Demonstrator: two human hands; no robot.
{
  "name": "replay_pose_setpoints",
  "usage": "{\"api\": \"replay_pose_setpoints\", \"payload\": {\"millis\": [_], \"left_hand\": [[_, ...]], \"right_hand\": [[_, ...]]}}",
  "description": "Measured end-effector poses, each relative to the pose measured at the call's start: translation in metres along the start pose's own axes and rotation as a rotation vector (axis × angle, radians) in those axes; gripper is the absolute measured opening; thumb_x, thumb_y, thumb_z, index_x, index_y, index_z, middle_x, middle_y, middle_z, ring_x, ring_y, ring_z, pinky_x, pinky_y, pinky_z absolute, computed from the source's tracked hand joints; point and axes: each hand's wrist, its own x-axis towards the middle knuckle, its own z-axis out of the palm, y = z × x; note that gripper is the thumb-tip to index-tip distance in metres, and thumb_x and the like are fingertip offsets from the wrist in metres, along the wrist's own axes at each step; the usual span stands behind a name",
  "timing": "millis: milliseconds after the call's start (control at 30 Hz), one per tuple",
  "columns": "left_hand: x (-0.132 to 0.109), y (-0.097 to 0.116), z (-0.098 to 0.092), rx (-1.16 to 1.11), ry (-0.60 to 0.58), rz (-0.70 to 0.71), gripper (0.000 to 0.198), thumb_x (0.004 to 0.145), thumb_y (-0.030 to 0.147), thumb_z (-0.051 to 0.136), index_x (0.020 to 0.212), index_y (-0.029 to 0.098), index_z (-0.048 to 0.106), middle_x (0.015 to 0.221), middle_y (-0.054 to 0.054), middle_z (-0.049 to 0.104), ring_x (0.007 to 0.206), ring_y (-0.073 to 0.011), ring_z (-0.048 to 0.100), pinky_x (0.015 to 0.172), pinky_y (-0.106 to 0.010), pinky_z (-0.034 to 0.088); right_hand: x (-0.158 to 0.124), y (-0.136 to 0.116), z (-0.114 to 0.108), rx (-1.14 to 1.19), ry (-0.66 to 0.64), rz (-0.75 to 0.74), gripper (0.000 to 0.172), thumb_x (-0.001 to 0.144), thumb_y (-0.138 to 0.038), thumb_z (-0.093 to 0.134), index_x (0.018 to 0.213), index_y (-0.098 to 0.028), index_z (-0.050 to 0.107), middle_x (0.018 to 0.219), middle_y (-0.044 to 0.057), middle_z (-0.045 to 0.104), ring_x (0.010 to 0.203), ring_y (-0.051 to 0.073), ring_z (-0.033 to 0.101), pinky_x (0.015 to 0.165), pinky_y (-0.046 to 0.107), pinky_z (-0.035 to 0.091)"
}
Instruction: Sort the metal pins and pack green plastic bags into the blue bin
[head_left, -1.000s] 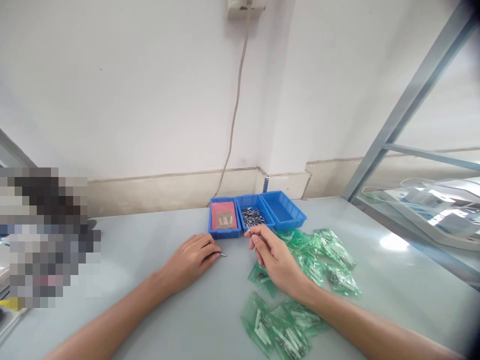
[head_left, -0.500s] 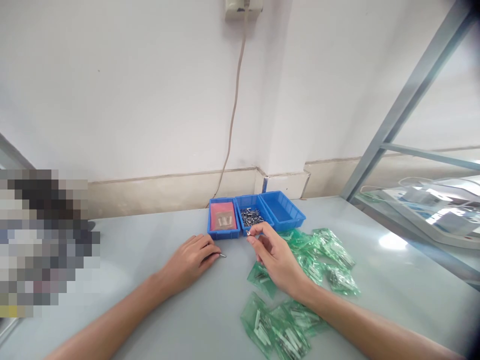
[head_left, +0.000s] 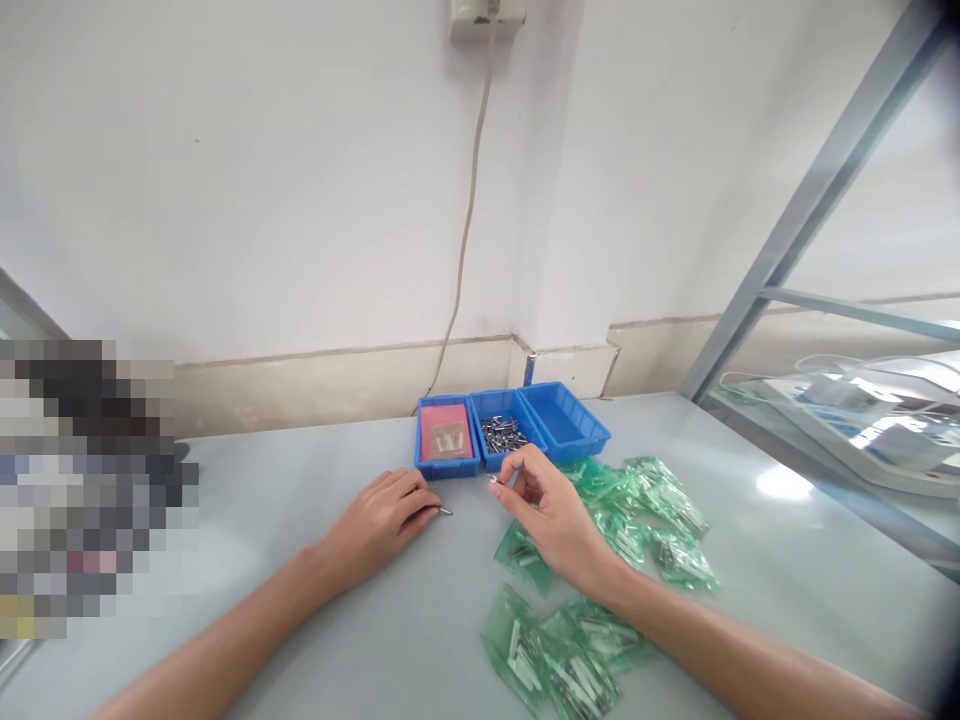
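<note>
Pin [head_left: 493,481]: short, silvery, pinched in right hand [head_left: 547,510] grip.
Left hand [head_left: 382,520]: grip closed on second pin [head_left: 444,511], resting on worktop [head_left: 300,480].

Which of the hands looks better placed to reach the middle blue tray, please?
Probably the right hand: it hovers just before the middle tray, though pinching a small metal part. The left hand, holding a pin, rests on the table, farther off.
</note>
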Motion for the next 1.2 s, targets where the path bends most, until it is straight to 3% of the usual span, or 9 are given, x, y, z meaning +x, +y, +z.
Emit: {"api": "replay_pose_setpoints", "payload": {"millis": [667,900,1200], "left_hand": [[0.0,0.001,-0.001,-0.008,-0.017,-0.008,0.016,0.111,0.023,0.053,0.112,0.021,0.068,0.104,-0.006,0.069,0.09,-0.0191,0.064,0.085,-0.034,0.051],[0.0,0.0,0.0,0.003,-0.022,-0.015,0.015,0.11,0.023,0.054,0.111,0.021,0.069,0.105,-0.006,0.069,0.092,-0.0198,0.066,0.085,-0.034,0.051],[0.0,0.001,0.0,0.011,0.004,0.005,0.018,0.111,0.024,0.052,0.11,0.02,0.069,0.103,-0.006,0.069,0.09,-0.0195,0.066,0.084,-0.034,0.052]], "right_hand": [[0.0,0.0,0.0,-0.013,-0.019,-0.033,0.011,0.103,-0.036,0.063,0.099,-0.025,0.064,0.084,-0.002,0.06,0.069,0.016,0.049,0.065,0.029,0.042],[0.0,0.007,0.0,0.0,-0.032,-0.055,0.022,0.109,-0.039,0.054,0.11,-0.026,0.072,0.104,0.003,0.073,0.083,0.02,0.063,0.07,0.03,0.048],[0.001,0.01,-0.002,-0.038,-0.017,-0.087,0.027,0.111,-0.034,0.048,0.102,-0.024,0.071,0.103,0.004,0.073,0.09,0.02,0.066,0.076,0.031,0.049]]}}
